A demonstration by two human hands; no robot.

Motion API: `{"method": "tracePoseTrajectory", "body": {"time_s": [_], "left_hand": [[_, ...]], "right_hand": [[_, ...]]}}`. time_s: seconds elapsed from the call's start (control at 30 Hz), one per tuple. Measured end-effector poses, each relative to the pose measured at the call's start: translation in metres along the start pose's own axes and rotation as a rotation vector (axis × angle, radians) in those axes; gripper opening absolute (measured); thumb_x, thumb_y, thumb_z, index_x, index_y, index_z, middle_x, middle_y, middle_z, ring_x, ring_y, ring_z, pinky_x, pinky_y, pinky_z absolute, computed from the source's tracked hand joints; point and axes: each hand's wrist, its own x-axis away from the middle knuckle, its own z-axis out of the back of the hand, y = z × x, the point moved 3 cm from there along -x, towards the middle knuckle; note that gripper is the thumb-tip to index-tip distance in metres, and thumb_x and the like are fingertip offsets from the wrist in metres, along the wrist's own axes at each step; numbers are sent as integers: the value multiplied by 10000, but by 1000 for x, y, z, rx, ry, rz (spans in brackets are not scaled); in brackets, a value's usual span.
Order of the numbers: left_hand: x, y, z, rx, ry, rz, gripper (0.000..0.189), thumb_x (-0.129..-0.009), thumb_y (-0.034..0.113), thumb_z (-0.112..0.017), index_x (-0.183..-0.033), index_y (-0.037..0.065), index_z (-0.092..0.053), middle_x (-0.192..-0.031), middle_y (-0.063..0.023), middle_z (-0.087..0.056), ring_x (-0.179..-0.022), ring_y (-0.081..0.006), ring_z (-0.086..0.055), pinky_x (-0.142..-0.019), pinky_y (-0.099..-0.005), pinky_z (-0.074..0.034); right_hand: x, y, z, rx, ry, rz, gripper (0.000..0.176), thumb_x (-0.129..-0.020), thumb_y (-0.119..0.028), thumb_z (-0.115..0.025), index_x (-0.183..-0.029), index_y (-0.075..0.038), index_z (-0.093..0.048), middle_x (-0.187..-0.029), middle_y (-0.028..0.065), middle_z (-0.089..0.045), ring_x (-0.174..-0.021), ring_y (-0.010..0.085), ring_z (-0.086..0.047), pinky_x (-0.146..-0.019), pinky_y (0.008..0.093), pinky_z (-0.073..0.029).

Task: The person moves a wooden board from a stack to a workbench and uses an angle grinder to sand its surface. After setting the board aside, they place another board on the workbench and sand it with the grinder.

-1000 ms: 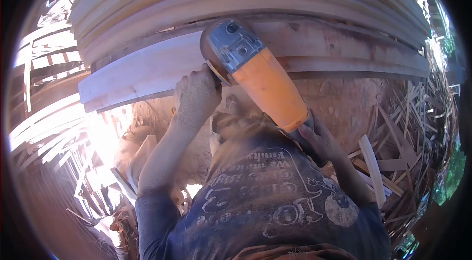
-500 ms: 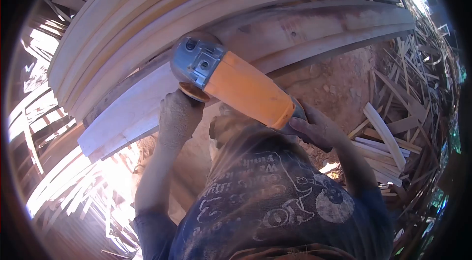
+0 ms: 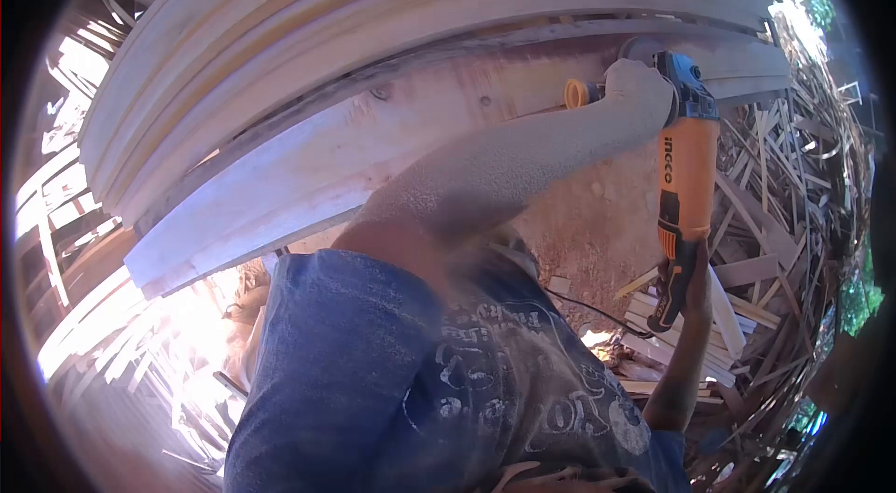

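Observation:
An orange and dark angle grinder (image 3: 689,166), lettered INGCO, is held out to the right with its head away from my body. My left hand (image 3: 642,87) is closed round the side handle (image 3: 579,94) beside the grinder's head, my dusty forearm crossing in front of me. My right hand (image 3: 695,283) wraps the rear grip at the near end, its fingers partly hidden behind the tool. The disc (image 3: 640,49) shows in part past my left hand, over the right part of a long pale wooden plank (image 3: 280,180). A knot and reddish streaks mark the plank's face.
Behind the plank, long curved boards (image 3: 401,8) are stacked. Loose offcuts (image 3: 779,213) pile up on the right, with more wood strips at the lower left. A dark cord (image 3: 597,311) trails near my shirt. Reddish dirt ground (image 3: 579,222) lies below the plank.
The grinder has moved from the middle to the right end of the plank and turned, its body now pointing toward me. My left arm has swung across to the right with it.

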Motion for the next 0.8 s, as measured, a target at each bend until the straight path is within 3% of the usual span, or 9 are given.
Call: {"method": "tracePoseTrajectory", "body": {"time_s": [0.13,0.27,0.33,0.37,0.4,0.47,0.57,0.67,0.8], "left_hand": [[44,-34,13,-102,102,53,156,-780,140,-690,-922,85,-727,-919,-86,-728,-858,-225,-721,-661,-324,-559],[162,-104,19,-2,261,243,88,-775,122,-675,-852,79,-669,-860,-131,-717,-798,-249,-720,-641,-359,-563],[223,-133,27,-66,115,470,235,-797,218,-662,-913,13,-654,-775,-184,-691,-747,-357,-694,-666,-447,-550],[257,-146,32,-18,187,540,241,-795,223,-664,-908,11,-652,-757,-196,-685,-735,-371,-688,-665,-459,-548],[290,-158,36,30,258,606,247,-792,229,-666,-904,9,-649,-738,-208,-679,-723,-385,-682,-664,-470,-546],[348,-173,45,-19,330,771,224,-784,210,-669,-872,5,-649,-740,-227,-671,-731,-415,-667,-684,-484,-543],[424,-199,46,2,376,988,191,-794,201,-670,-849,18,-681,-771,-225,-675,-800,-397,-676,-708,-474,-534],[479,-212,49,94,464,1107,254,-814,205,-680,-900,-31,-644,-789,-256,-666,-815,-408,-672,-659,-448,-515],[492,-220,43,170,376,1160,271,-832,215,-670,-899,-45,-633,-780,-263,-659,-792,-406,-675,-639,-447,-501]], "right_hand": [[-15,-6,-19,64,-103,-3,593,-969,-617,-383,-1034,-54,-558,-700,85,-586,-503,172,-560,-462,310,-470],[13,-20,-108,354,-234,100,514,-989,-504,-445,-1229,-52,-498,-812,66,-591,-607,133,-564,-527,277,-473],[24,-31,-158,474,-383,101,544,-993,-449,-470,-1368,-58,-414,-916,60,-586,-696,108,-556,-580,254,-472],[30,-35,-186,483,-490,37,590,-994,-425,-479,-1442,-63,-354,-984,60,-581,-752,93,-547,-612,240,-470],[33,-40,-214,544,-551,113,600,-990,-437,-488,-1428,-42,-374,-1102,104,-581,-920,161,-567,-775,298,-469],[28,-35,-262,684,-671,277,649,-976,-445,-514,-1447,-33,-342,-1194,174,-594,-1051,246,-608,-899,359,-480],[27,-35,-330,945,-779,428,741,-939,-498,-546,-1455,-17,-317,-1183,239,-606,-1106,336,-611,-942,415,-458],[37,-48,-390,984,-972,423,783,-915,-579,-532,-1413,1,-365,-1151,232,-622,-1081,327,-620,-931,404,-467],[30,-48,-393,1022,-1006,331,773,-914,-583,-529,-1400,-1,-382,-1144,226,-626,-1064,320,-624,-923,398,-470]]}}
